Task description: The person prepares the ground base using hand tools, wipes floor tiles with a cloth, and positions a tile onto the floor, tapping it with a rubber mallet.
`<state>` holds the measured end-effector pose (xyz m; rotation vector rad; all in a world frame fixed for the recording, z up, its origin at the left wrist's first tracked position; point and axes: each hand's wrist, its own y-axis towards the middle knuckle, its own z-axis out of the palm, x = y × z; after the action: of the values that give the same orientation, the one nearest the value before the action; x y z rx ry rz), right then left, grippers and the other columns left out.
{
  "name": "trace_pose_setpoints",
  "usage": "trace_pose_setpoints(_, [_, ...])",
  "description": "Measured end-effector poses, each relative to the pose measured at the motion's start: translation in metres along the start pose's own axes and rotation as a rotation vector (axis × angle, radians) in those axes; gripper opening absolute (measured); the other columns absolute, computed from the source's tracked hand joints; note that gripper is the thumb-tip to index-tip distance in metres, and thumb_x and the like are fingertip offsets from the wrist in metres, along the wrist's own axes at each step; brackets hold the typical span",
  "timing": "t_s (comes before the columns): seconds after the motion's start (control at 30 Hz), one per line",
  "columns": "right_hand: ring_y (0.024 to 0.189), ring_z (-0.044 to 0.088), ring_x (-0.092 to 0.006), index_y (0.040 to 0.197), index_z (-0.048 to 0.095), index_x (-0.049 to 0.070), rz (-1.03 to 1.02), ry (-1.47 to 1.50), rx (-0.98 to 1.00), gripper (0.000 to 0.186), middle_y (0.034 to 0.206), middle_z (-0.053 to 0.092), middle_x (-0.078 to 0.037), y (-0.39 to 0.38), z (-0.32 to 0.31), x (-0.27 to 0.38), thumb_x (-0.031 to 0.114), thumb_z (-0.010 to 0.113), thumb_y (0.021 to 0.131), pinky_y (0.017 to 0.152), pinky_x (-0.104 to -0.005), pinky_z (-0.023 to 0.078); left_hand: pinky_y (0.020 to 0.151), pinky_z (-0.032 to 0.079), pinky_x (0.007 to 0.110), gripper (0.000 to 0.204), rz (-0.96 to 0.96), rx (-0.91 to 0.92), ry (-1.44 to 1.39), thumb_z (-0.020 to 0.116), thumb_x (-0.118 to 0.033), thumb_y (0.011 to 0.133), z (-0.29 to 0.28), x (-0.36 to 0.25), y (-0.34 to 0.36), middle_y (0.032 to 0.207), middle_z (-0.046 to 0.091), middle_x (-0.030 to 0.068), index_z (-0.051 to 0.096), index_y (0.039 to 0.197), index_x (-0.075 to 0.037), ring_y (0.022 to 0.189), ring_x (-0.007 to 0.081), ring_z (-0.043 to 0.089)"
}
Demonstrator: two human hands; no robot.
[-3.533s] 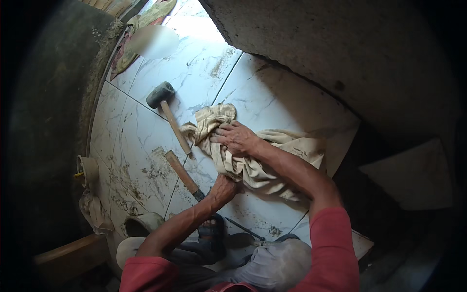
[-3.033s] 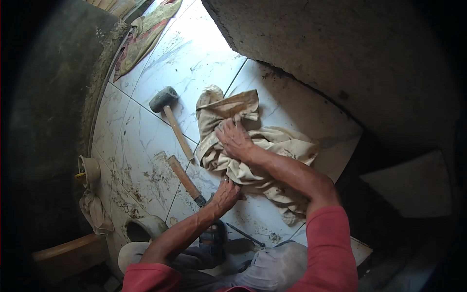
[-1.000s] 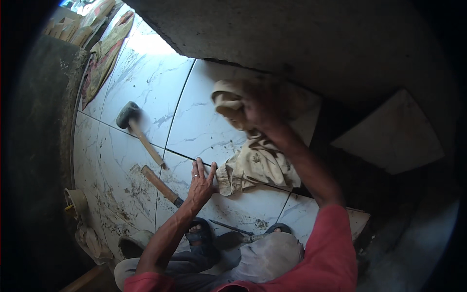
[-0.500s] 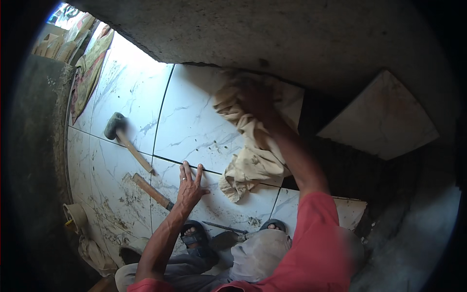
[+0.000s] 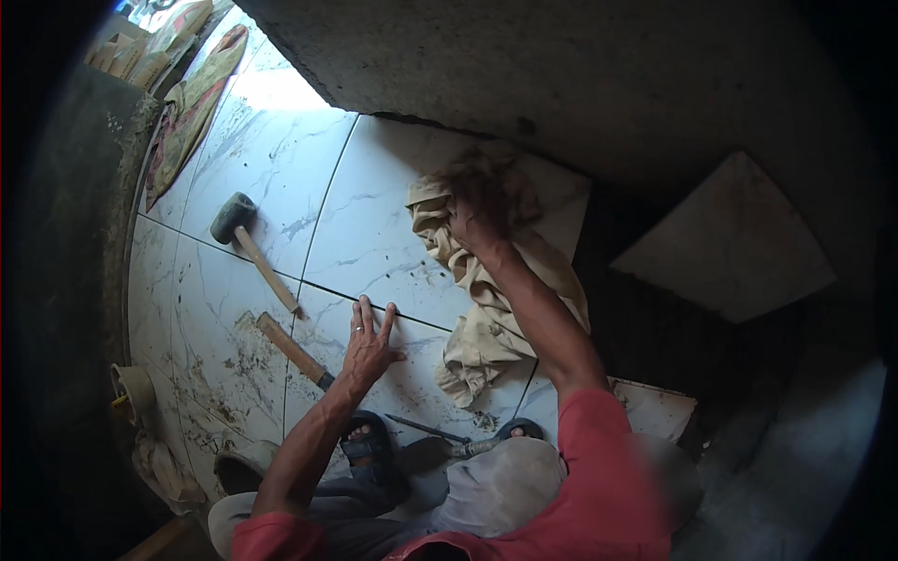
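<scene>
My left hand rests flat on a white marbled floor tile, its fingers spread across the dark joint and a ring on one finger. My right hand presses a bunched beige cloth onto the tile beyond that joint, near the wall. Shade and folds hide most of its fingertips. The cloth's loose end trails back toward me under my right forearm. Small dark crumbs dot the tile between my hands. Left of my left hand lie a rubber mallet with a wooden handle and a second wooden-handled tool.
A loose tile leans at the right beyond a dark untiled gap. The rough wall bounds the far side. By my sandalled feet are a thin metal rod and a trowel. A patterned cloth lies far left.
My right hand has shifted slightly nearer to me with the cloth, whose loose end now spreads farther right. My left hand stays on the tile. The view has tilted a little.
</scene>
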<state>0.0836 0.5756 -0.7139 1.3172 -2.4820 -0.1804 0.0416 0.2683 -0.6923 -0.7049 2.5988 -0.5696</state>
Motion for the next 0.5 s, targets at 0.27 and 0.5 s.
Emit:
trace_pose_setpoints(0.27, [0.108,0.059,-0.0342,0.119,0.06,0.006,0.16,-0.213,0.115,0.04,0.122,0.058,-0.021,-0.043,-0.021,-0.207,0.021,0.056,0.083,0.093,-0.0433,0.047,0.112,0.024,0.055,0.106,0.006,0.007,-0.027,0.084,-0.035,0.066,0.005,-0.015,0.014,0.149,0.003,0.0374,0.023,0.15,-0.014,0.138,0.0559,0.011])
trace_pose_setpoints(0.5, [0.113,0.053,-0.0364,0.118,0.06,0.008,-0.111,-0.244,0.217,0.041,0.121,0.056,-0.02,-0.038,-0.05,-0.148,0.02,0.06,0.079,0.094,-0.0464,0.045,0.113,0.022,0.055,0.103,0.009,-0.025,-0.061,0.083,-0.032,0.067,0.002,-0.005,0.003,0.15,0.003,0.0375,0.024,0.15,-0.014,0.139,0.0548,0.009])
